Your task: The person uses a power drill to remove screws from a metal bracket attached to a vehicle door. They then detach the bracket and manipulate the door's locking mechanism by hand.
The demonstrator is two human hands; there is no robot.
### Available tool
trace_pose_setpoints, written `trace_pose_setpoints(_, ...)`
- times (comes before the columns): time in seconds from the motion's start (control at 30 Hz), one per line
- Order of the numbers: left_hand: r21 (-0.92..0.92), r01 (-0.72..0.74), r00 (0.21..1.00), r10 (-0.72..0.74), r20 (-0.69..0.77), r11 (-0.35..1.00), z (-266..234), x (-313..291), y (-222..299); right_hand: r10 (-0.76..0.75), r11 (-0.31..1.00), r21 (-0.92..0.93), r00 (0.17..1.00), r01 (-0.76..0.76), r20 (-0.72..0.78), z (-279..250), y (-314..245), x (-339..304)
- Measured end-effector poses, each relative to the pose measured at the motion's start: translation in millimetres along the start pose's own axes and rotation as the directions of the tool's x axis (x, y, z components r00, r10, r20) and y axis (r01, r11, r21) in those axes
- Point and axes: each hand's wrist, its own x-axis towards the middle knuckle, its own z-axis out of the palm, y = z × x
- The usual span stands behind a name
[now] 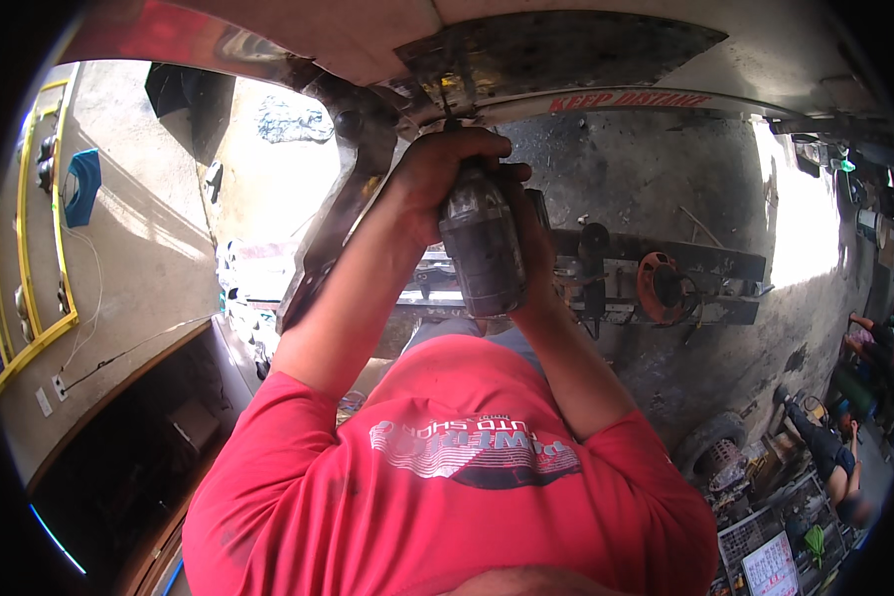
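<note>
1. Both hands grasp a dark power drill (482,248), which is raised in front of the chest, below a pale vehicle panel (795,55).
2. The left hand (435,171) wraps the drill's front end; the right hand (534,248) clasps its right side, fingers mostly hidden.
3. The drill's thin bit (445,96) points up near a dark patch (576,52) on the panel; contact is unclear.
4. Beyond the right forearm, an orange ring-shaped object (653,288) rests on a long dark bench (730,263).
</note>
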Motion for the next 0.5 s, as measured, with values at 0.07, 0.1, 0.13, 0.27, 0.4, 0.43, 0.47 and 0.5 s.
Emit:
trace_pose_setpoints(0.07,-0.002,0.0,1.0,0.0,0.009,1.0,0.5,-0.2,0.1,-0.005,1.0,-0.023,1.0,0.006,0.016,0.1,4.0,-0.6)
trace_pose_setpoints(0.1,-0.002,0.0,1.0,0.0,0.013,1.0,1.0,-0.2,0.2,0.015,1.0,0.017,1.0,-0.016,0.018,3.5,14.5,-3.3)
trace_pose_setpoints(0.13,-0.003,0.001,1.0,-0.001,0.016,1.0,0.8,0.3,-0.1,0.019,1.0,0.023,1.0,-0.019,0.023,3.6,19.0,-5.3)
trace_pose_setpoints(0.27,0.015,-0.011,1.0,0.011,0.004,1.0,-0.1,1.4,-0.2,0.045,0.998,0.033,0.997,-0.047,0.062,2.3,23.2,-7.5)
trace_pose_setpoints(0.4,0.028,-0.029,1.0,0.029,0.001,0.999,2.9,-1.1,1.2,0.103,0.986,0.121,0.991,-0.113,0.087,3.6,26.0,-8.3)
trace_pose_setpoints(0.43,0.014,-0.02,1.0,0.02,0.014,1.0,1.8,-0.2,0.8,0.09,0.988,0.116,0.992,-0.1,0.083,3.1,24.0,-7.8)
trace_pose_setpoints(0.47,0.001,-0.012,1.0,0.012,0.026,1.0,-0.1,1.4,0.1,0.077,0.99,0.112,0.994,-0.086,0.081,2.6,21.9,-7.2)
trace_pose_setpoints(0.5,-0.012,-0.004,0.999,0.004,0.039,1.0,-1.2,2.4,-0.2,0.071,0.99,0.119,0.994,-0.08,0.079,1.9,19.6,-7.0)
